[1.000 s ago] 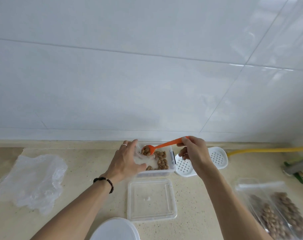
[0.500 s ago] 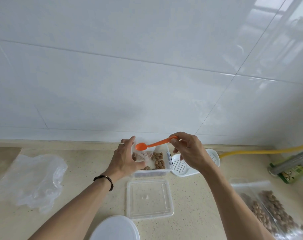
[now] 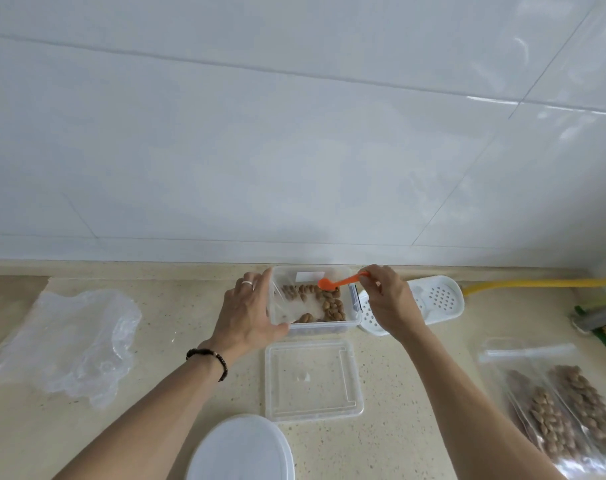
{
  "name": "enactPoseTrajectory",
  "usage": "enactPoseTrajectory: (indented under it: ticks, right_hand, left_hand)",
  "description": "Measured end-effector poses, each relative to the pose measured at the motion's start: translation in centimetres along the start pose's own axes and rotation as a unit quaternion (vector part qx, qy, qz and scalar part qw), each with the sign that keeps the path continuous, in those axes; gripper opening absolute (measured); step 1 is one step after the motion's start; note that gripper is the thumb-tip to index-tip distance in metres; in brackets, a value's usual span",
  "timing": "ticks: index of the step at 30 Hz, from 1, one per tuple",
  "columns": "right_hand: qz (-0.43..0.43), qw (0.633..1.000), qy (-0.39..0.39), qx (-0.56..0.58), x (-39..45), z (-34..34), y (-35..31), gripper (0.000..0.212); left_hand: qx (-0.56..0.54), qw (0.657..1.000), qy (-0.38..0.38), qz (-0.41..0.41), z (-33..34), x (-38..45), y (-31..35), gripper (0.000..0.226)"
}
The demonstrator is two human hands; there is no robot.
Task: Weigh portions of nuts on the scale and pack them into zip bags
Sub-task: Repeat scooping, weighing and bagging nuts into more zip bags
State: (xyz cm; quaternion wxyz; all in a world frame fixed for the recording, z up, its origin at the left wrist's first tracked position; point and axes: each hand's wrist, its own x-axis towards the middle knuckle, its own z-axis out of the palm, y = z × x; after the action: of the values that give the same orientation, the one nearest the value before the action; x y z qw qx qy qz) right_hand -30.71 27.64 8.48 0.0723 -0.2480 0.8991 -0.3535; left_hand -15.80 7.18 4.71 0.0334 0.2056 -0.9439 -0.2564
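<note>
My left hand (image 3: 247,315) wraps the left wall of the clear container (image 3: 353,308), thumb on its near corner, fingers curled up the side; a thin clear bag seems to be held against that wall, but I cannot tell for sure. My right hand (image 3: 388,303) pinches the handle of the orange spoon (image 3: 341,281), whose bowl dips to the nuts (image 3: 329,304) inside the container, toward its far right part.

The container sits close to the back wall (image 3: 294,133). Just in front of it lies one clear lid (image 3: 313,379). Touching its right side, behind my right hand, is one white perforated tray (image 3: 440,299).

Open counter (image 3: 177,299) lies between the container and one crumpled sheet of clear plastic (image 3: 69,341) at the far left.

One round white lid (image 3: 241,448) lies at the near edge. Filled zip bags (image 3: 564,407) lie at the right, two as far as I can tell, well apart from the container. One yellow hose (image 3: 536,284) runs along the wall base at right.

Surface: beige speckled stone. Wall: large white glossy tiles.
</note>
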Motion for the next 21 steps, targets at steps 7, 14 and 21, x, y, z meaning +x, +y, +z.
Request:
enactPoseTrajectory:
  ticks: [7,14,21]
  right_hand:
    - [0.027,0.998,0.003,-0.053,0.5,0.0,1.4,0.023]
    - [0.153,0.984,-0.073,0.054,0.5,0.9,1.4,0.024]
    - [0.273,0.941,-0.061,0.189,0.1,2.1,2.5,0.021]
  left_hand:
    - [0.011,1.0,0.011,0.017,0.4,0.2,0.1,0.101]
    - [0.003,1.0,0.012,0.015,0.2,0.0,-0.1,0.103]
    - [-0.01,1.0,0.007,0.018,0.3,0.0,-0.2,0.102]
